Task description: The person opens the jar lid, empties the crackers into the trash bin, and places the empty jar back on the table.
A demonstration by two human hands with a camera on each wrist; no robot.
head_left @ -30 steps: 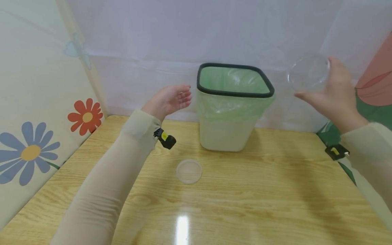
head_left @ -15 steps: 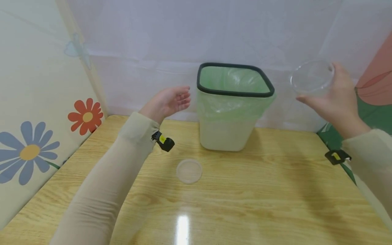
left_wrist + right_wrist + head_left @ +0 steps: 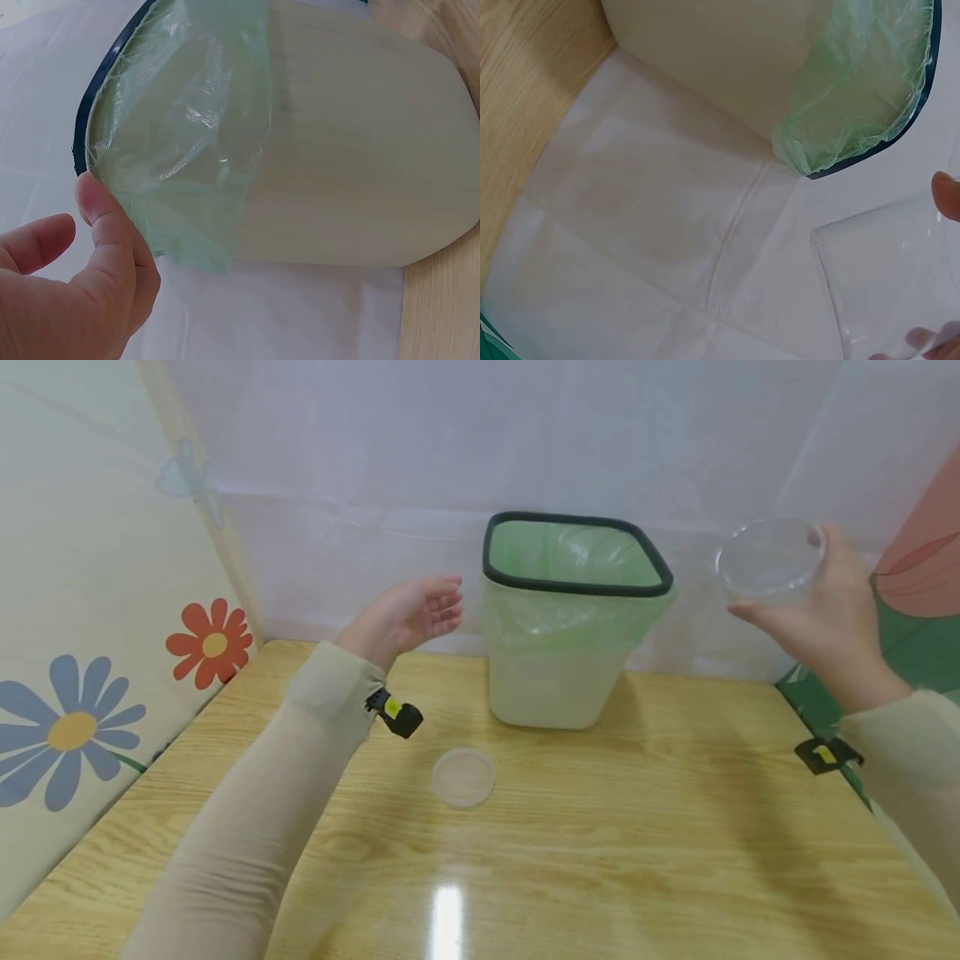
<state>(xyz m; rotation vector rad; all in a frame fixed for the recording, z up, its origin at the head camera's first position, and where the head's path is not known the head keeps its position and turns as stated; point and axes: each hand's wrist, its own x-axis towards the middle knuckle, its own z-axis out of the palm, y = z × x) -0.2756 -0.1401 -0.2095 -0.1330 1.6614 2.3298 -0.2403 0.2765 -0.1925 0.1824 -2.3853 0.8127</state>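
My right hand [image 3: 832, 610] grips a clear plastic cup [image 3: 771, 558] in the air, to the right of the trash bin [image 3: 551, 685]. In the right wrist view, the see-through cup [image 3: 885, 274] is apart from the bin, with a thumb and some fingertips around it. My left hand [image 3: 412, 614] holds nothing and hovers left of the bin, its fingers loosely bent. The bin is pale, with a light green bag [image 3: 570, 622] folded over its top under a black rim [image 3: 577, 587]. A clear round lid [image 3: 462, 777] lies flat on the table in front of the bin.
The wooden table [image 3: 600, 843] ends at a pale cloth backdrop [image 3: 390, 468] behind the bin. A flowered panel [image 3: 82, 577] stands along the left side, and another patterned panel [image 3: 926, 560] is on the right.
The right hand has come down a little and slightly right with the cup, whose round opening now shows more clearly. My left hand has drifted slightly left and down, away from the bin.
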